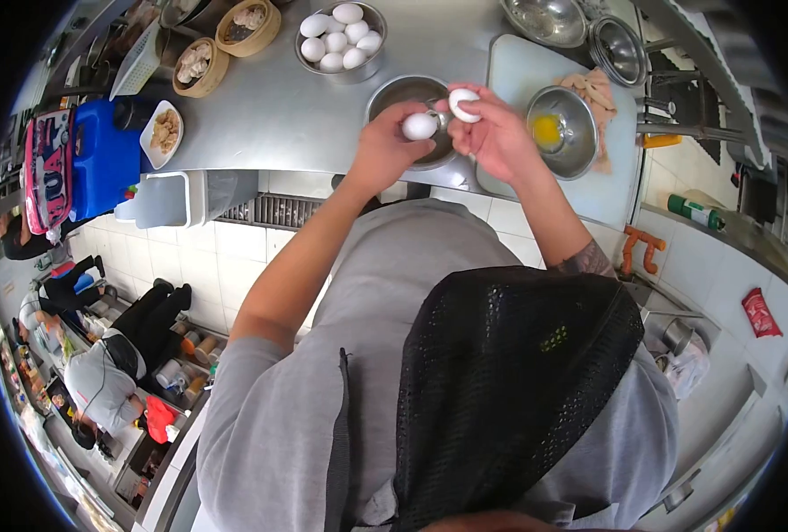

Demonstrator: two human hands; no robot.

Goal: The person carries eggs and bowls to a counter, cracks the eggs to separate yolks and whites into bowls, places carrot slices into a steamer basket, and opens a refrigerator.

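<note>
Grasps one white egg [420, 127] in the left hand [387, 144] above a steel mixing bowl [401, 90] and a second egg [464, 105] in the right hand [495, 137] by that bowl's right side. Has an egg-filled bowl [373, 67] beyond it, leftward, and a yolk bowl [580, 122] to its right on a cutting board [510, 71].

You have bright, fairly even light on your left hand [385, 146] and right hand [500, 142], its source out of view. Beyond them, the steel counter [261, 111] carries a broad, soft sheen, and the metal bowl [577, 133] beside your right hand shows glints. The egg [420, 126] in your left hand looks nearly washed out. Far out from your hands, the wide lens bends straight lines, fine detail softens, and black corners close in.
</note>
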